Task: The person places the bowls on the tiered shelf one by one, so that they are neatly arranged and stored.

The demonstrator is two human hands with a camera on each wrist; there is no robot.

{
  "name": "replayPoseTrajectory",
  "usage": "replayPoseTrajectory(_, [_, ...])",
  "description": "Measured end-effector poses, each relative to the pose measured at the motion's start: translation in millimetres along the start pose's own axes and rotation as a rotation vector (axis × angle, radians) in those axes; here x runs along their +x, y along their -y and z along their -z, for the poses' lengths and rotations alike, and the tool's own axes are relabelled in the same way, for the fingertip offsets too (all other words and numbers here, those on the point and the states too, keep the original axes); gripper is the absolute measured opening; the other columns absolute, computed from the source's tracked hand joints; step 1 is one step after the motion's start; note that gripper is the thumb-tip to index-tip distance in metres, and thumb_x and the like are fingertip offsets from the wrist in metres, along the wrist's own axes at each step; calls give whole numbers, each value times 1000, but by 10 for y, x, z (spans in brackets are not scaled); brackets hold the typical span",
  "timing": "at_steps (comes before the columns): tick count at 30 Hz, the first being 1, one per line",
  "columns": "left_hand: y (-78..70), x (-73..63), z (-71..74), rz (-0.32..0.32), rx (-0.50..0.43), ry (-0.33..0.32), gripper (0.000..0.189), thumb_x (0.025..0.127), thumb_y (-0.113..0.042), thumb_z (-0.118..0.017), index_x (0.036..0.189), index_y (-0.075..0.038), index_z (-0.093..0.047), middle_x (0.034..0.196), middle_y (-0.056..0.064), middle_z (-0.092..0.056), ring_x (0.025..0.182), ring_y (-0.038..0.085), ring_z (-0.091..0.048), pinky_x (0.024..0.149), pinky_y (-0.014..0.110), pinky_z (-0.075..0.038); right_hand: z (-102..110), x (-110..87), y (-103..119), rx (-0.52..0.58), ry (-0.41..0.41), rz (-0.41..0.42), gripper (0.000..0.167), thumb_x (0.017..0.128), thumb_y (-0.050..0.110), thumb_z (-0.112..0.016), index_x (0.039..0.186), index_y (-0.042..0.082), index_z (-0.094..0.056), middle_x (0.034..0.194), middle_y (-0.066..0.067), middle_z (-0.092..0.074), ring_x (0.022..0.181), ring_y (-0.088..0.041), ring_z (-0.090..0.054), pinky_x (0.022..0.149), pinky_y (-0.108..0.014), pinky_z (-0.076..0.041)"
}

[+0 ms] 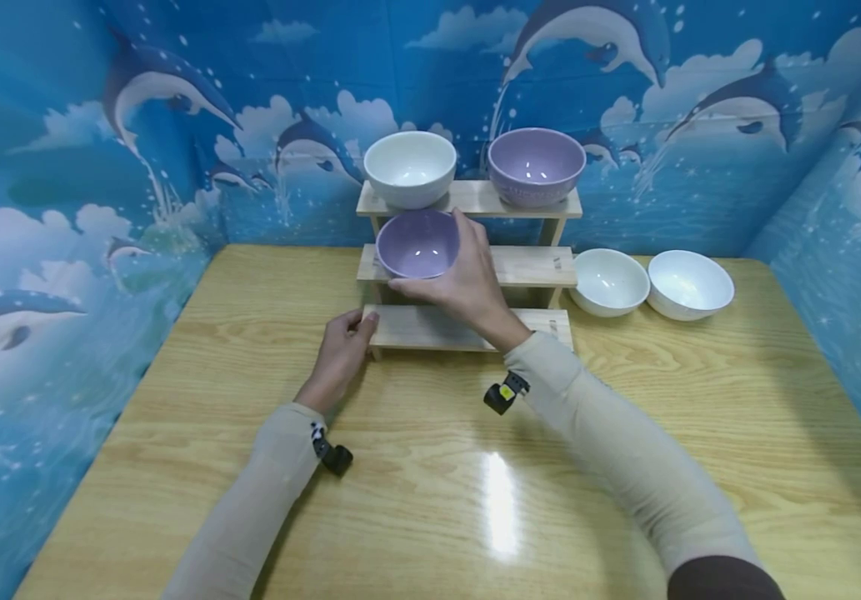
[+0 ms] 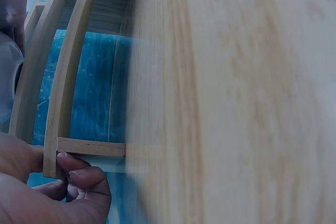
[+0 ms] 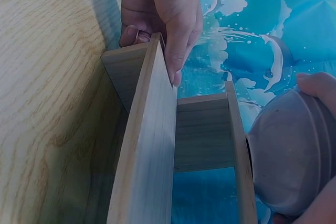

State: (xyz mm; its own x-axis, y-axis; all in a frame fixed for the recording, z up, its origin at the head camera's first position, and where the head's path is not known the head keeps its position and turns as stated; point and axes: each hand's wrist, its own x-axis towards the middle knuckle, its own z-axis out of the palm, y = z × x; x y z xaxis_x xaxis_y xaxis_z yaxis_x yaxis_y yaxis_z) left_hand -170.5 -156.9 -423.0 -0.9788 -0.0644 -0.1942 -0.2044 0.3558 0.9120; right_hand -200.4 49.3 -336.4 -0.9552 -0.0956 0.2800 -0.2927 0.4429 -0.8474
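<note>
My right hand (image 1: 468, 279) grips a purple bowl (image 1: 418, 244) by its side, thumb at the near rim and fingers at the far right. The bowl is at the left part of the middle shelf (image 1: 528, 265) of a three-tier wooden rack, its base close to the board in the right wrist view. With thumb and fingers, my left hand (image 1: 343, 350) pinches the left end of the lowest shelf (image 1: 430, 327). On the top shelf (image 1: 468, 198) stand a white bowl (image 1: 410, 169) at left and another purple bowl (image 1: 537, 167) at right.
Two more white bowls, one nearer the rack (image 1: 610, 283) and one farther right (image 1: 689, 286), sit side by side on the wooden table (image 1: 415, 483). A blue dolphin-print backdrop (image 1: 400, 75) rises behind the rack and along both sides.
</note>
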Motion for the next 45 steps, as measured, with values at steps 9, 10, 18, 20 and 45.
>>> replayPoseTrajectory(9, [-7,4,4,6,2,8,58,107,-38,-49,150,1,-44,124,17,-58,100,24,-58,88,37,-51,6,-3,-9,-6,-10,9,127,61,44,-98,159,10,-25,151,-14,-33,133,-26,-42,111,-44,-39])
replayPoseTrajectory(10, [-8,3,5,6,4,8,58,107,-39,-49,150,1,-44,124,17,-57,100,24,-58,89,38,-51,6,-3,-10,-7,-10,10,127,61,44,-98,159,10,-25,151,-14,-33,133,-25,-41,111,-44,-39])
replayPoseTrajectory(18, [-15,-2,3,0,10,5,56,108,-38,-48,149,0,-46,121,15,-57,96,22,-57,84,35,-51,2,-10,-10,-13,3,-3,130,61,48,-97,161,12,-21,154,-13,-29,136,-25,-39,112,-44,-38])
replayPoseTrajectory(20, [-16,-1,-1,-3,10,3,55,108,-38,-49,147,0,-47,120,15,-58,95,21,-57,83,34,-51,2,-16,-8,-6,4,-4,130,61,48,-97,161,12,-21,155,-13,-29,136,-24,-38,112,-44,-37])
replayPoseTrajectory(45, [-2,-6,-3,19,-15,1,59,107,-38,-49,152,0,-41,124,16,-56,97,22,-58,86,35,-51,144,-81,64,11,3,11,130,63,47,-97,161,9,-20,157,-13,-28,138,-26,-37,112,-47,-37])
